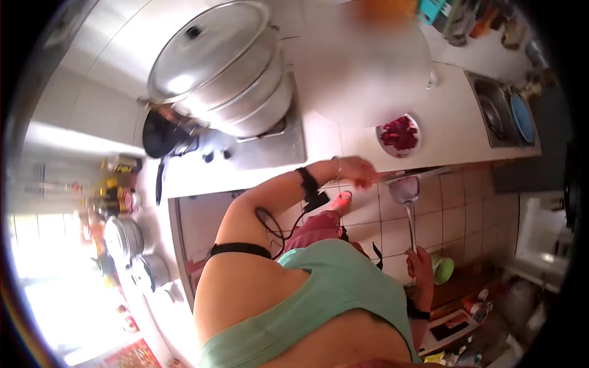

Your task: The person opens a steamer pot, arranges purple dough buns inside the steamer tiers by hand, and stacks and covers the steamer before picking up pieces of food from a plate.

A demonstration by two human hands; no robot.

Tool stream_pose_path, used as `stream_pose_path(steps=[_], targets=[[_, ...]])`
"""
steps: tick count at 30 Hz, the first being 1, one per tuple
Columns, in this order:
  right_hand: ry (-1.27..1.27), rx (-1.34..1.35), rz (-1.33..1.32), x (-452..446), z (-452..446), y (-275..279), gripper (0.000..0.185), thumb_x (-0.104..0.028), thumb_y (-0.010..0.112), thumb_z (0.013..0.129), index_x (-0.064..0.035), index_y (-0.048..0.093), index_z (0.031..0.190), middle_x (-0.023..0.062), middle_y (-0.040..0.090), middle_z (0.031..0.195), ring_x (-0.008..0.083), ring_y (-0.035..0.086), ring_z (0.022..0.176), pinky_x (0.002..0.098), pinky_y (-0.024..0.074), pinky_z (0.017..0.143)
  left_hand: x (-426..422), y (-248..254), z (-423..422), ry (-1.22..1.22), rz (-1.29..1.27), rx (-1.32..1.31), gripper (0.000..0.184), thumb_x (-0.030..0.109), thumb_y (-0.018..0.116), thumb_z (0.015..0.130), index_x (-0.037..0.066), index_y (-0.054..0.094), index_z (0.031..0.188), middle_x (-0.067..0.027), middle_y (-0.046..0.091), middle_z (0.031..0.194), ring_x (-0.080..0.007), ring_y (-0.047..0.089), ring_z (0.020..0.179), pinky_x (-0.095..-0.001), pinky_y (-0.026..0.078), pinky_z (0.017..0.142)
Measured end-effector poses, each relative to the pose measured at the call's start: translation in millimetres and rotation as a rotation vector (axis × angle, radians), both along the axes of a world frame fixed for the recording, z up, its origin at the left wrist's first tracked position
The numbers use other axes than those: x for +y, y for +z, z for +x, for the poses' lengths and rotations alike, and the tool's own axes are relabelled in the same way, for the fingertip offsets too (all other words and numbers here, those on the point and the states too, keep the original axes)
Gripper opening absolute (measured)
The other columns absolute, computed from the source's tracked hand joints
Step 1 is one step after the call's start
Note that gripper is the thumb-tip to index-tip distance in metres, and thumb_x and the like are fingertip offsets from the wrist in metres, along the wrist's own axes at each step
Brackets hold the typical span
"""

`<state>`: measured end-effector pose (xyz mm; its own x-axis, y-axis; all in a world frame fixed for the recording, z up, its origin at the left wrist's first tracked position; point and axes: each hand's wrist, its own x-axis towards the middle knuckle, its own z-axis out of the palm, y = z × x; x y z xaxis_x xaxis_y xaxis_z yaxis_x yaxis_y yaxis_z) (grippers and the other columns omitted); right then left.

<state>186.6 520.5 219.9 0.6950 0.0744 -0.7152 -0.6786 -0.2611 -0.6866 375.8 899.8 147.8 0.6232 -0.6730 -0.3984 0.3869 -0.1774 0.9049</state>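
Note:
My right hand (420, 265) is closed around the handle of a metal spatula (405, 191), whose broad head points away from me, below the counter edge. My left hand (356, 171) is beside the counter edge, a little blurred, with its fingers loosely apart and nothing visible in them. On the counter beyond, a white plate (417, 143) bears dark-red chunks (399, 132) that I cannot identify. A large lidded steamer pot (245, 92) stands on the stove (264, 156), left of my left hand.
A black pan (161, 136) sits left of the steamer. On the right is a sink (485, 98) with a blue basin (521, 118). A large, blurred pale round shape (368, 67) covers part of the counter. Pots (123, 238) line the left counter. A green bowl (442, 270) lies right of my right hand.

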Motion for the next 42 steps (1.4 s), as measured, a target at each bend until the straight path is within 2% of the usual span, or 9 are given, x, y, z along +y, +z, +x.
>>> stream_pose_path(steps=[7, 11, 17, 19, 23, 26, 29, 37, 42], targets=[[0.629, -0.074, 0.038, 105, 46, -3, 0.022, -0.026, 0.059, 0.098, -0.0066, 0.063, 0.107, -0.0025, 0.051, 0.067, 0.0062, 0.042, 0.05, 0.0244, 0.0333, 0.042, 121, -46, -227, 0.462, 0.174, 0.35, 0.035, 0.032, 0.064, 0.094, 0.003, 0.068, 0.112, -0.0127, 0.07, 0.09, -0.0195, 0.069, 0.074, -0.0324, 0.058, 0.063], [0.798, -0.051, 0.268, 200, 52, -20, 0.03, -0.021, 0.053, 0.097, -0.0041, 0.055, 0.122, -0.0004, 0.054, 0.072, 0.0057, 0.044, 0.05, 0.0244, 0.0353, 0.042, 159, -62, -353, 0.932, 0.108, 0.571, 0.038, 0.029, 0.065, 0.094, 0.004, 0.063, 0.121, -0.0099, 0.069, 0.09, -0.0189, 0.068, 0.074, -0.0331, 0.059, 0.064], [0.97, -0.019, 0.53, 375, 29, 19, 0.027, -0.016, 0.049, 0.096, 0.0001, 0.052, 0.118, 0.004, 0.057, 0.073, 0.0076, 0.047, 0.048, 0.0229, 0.036, 0.04, 182, -76, -517, 1.302, 0.008, 0.625, 0.034, 0.03, 0.067, 0.094, 0.007, 0.063, 0.119, -0.007, 0.068, 0.091, -0.0186, 0.068, 0.083, -0.0339, 0.059, 0.073], [0.889, 0.013, 0.615, 435, 19, 38, 0.025, -0.013, 0.051, 0.095, 0.0008, 0.053, 0.115, 0.0067, 0.06, 0.074, 0.0091, 0.05, 0.049, 0.0238, 0.0376, 0.04, 180, -55, -554, 1.502, 0.048, 0.683, 0.034, 0.032, 0.067, 0.094, 0.008, 0.063, 0.118, -0.0043, 0.066, 0.087, -0.0191, 0.068, 0.082, -0.0343, 0.057, 0.072], [0.813, -0.018, 0.77, 555, 11, 64, 0.049, -0.011, 0.053, 0.093, 0.0036, 0.033, 0.136, 0.0118, 0.062, 0.083, 0.0145, 0.052, 0.054, 0.0273, 0.0422, 0.044, 192, -52, -631, 1.679, -0.019, 0.761, 0.031, 0.027, 0.069, 0.092, 0.008, 0.063, 0.116, -0.0037, 0.065, 0.087, -0.0195, 0.068, 0.075, -0.0334, 0.058, 0.069], [0.692, 0.183, 0.802, 643, 13, 75, 0.026, -0.01, 0.054, 0.091, 0.0058, 0.052, 0.111, 0.0115, 0.062, 0.083, 0.0133, 0.054, 0.059, 0.026, 0.0432, 0.048, 205, -45, -684, 1.767, -0.056, 0.788, 0.025, 0.023, 0.068, 0.093, 0.009, 0.061, 0.113, -0.002, 0.062, 0.081, -0.0183, 0.066, 0.072, -0.0328, 0.057, 0.066], [0.729, 0.329, 0.818, 716, 26, 71, 0.022, -0.011, 0.054, 0.088, 0.0095, 0.06, 0.093, 0.01, 0.061, 0.08, 0.0127, 0.053, 0.06, 0.0246, 0.043, 0.05, 220, -42, -728, 1.898, -0.218, 0.717, 0.019, 0.02, 0.066, 0.095, 0.01, 0.061, 0.111, -0.0007, 0.06, 0.078, -0.0155, 0.063, 0.069, -0.0314, 0.054, 0.063], [0.554, 0.377, 0.669, 834, 39, 55, 0.024, 0.001, 0.053, 0.079, 0.0088, 0.049, 0.101, 0.015, 0.059, 0.094, 0.0152, 0.053, 0.061, 0.0251, 0.0439, 0.053, 290, -6, -821, 2.289, -0.228, 0.267, 0.025, 0.023, 0.061, 0.097, 0.007, 0.063, 0.116, -0.0056, 0.066, 0.088, -0.0183, 0.068, 0.077, -0.0299, 0.057, 0.066], [0.488, 0.359, 0.644, 860, 32, 39, 0.025, -0.004, 0.057, 0.085, 0.0103, 0.049, 0.104, 0.021, 0.062, 0.101, 0.0187, 0.057, 0.064, 0.0263, 0.0478, 0.057, 352, 15, -870, 2.641, -0.009, 0.085, 0.028, 0.025, 0.064, 0.096, 0.003, 0.062, 0.113, -0.0087, 0.066, 0.091, -0.0174, 0.068, 0.073, -0.0288, 0.058, 0.06]])
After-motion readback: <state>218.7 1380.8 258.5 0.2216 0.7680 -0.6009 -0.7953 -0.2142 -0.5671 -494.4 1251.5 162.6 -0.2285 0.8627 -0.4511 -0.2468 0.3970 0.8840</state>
